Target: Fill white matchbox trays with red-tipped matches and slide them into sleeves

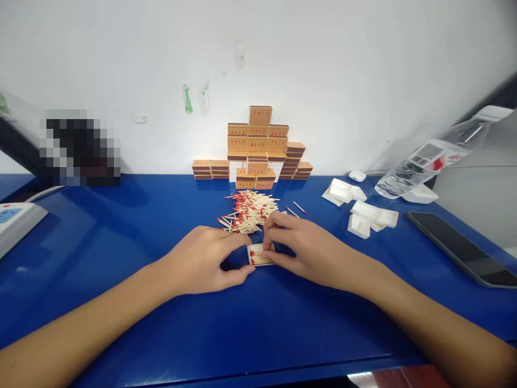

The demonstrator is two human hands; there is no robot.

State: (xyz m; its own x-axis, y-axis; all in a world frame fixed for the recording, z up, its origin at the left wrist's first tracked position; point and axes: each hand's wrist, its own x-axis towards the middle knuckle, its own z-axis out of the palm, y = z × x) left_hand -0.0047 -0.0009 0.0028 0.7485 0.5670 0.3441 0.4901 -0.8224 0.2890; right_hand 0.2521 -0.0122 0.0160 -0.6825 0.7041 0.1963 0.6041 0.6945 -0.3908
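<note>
A small white matchbox tray (249,255) lies on the blue table, with red-headed matches (258,260) lined up inside. My left hand (205,261) grips the tray's left end between thumb and fingers. Over its right part, my right hand (299,245) has its fingertips pinched together at the matches in the tray, hiding that end. Just beyond both hands, a loose heap of matches (252,207) is spread out, most of its red heads to the left. Two stray matches (299,207) lie to the right of the heap.
Stacked matchboxes (257,145) stand against the white wall. Empty white trays (374,215) lie at the right, near a tilted plastic bottle (436,153) and a black phone (460,245). At the left are a white power strip (20,223) and a pixelated dark object (81,148).
</note>
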